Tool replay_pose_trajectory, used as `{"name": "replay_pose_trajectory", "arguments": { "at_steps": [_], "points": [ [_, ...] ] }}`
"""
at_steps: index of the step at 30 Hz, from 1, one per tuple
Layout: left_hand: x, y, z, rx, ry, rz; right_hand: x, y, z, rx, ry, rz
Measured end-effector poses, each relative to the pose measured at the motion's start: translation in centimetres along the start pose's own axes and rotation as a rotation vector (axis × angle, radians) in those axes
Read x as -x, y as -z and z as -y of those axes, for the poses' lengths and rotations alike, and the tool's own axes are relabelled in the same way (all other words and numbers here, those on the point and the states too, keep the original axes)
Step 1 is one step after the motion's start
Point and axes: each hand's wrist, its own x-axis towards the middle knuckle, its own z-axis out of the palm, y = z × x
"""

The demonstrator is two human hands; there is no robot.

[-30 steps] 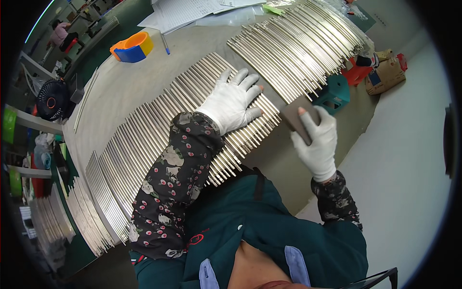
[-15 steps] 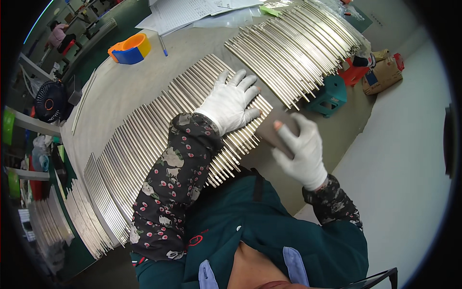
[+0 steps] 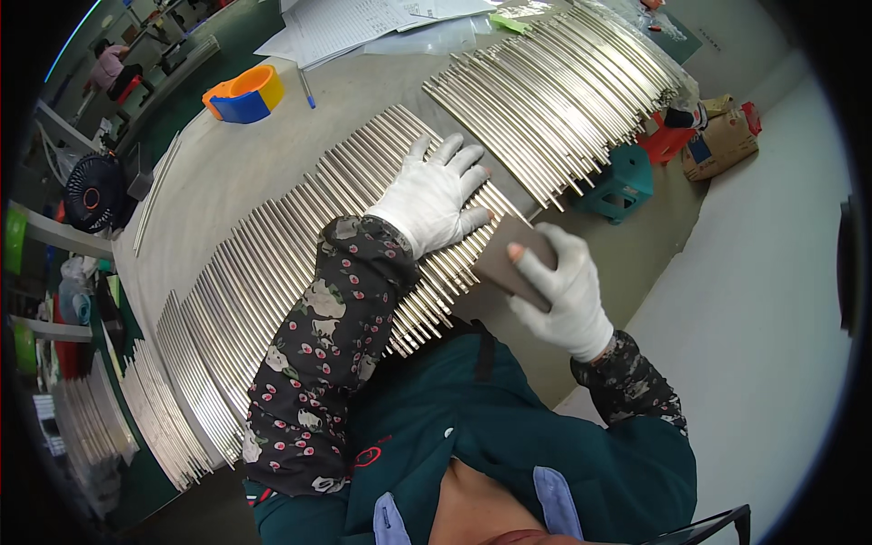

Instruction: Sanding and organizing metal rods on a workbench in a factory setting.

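A long row of thin metal rods (image 3: pixel 277 250) lies side by side on the table. My left hand (image 3: pixel 427 198), in a white glove, rests flat across the row near its right end, fingers spread. In my gloved right hand (image 3: pixel 574 295) is a grey-brown sanding sponge (image 3: pixel 510 257), a flat rectangular block. The thumb lies over its upper face, with a bare thumb tip showing through the glove. The sponge's left edge is at the right-hand rod ends; whether it touches them I cannot tell. The far fingers are partly hidden by the sponge.
Another batch of rods (image 3: pixel 563 100) lies at the back right. Beyond the row are an orange-and-blue tape roll (image 3: pixel 243 94), a pen (image 3: pixel 308 89) and papers (image 3: pixel 363 27). A small black fan (image 3: pixel 94 193) stands left. A green stool (image 3: pixel 622 184) and cardboard box (image 3: pixel 720 143) are on the floor.
My right hand and the sanding sponge have shifted slightly left, and the sponge, blurred before, is now sharper. My left hand stays on the rods.
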Motion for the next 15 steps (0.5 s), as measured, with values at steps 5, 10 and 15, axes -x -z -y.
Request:
{"name": "replay_pose_trajectory", "arguments": {
  "at_steps": [5, 10, 15],
  "points": [
    [-0.5, 0.1, -0.3, 0.011, -0.012, 0.016, 0.0, 0.3, -1.7, 0.023, -0.068, -0.145],
    [-0.2, 0.2, -0.4, 0.002, 0.013, 0.038, 0.4, -0.4, -4.0, 0.239, -0.209, -0.159],
    [-0.3, 0.0, -0.1, 0.000, 0.014, 0.034, 0.9, 0.2, 1.0, -0.155, 0.100, 0.034]
  ]
}}
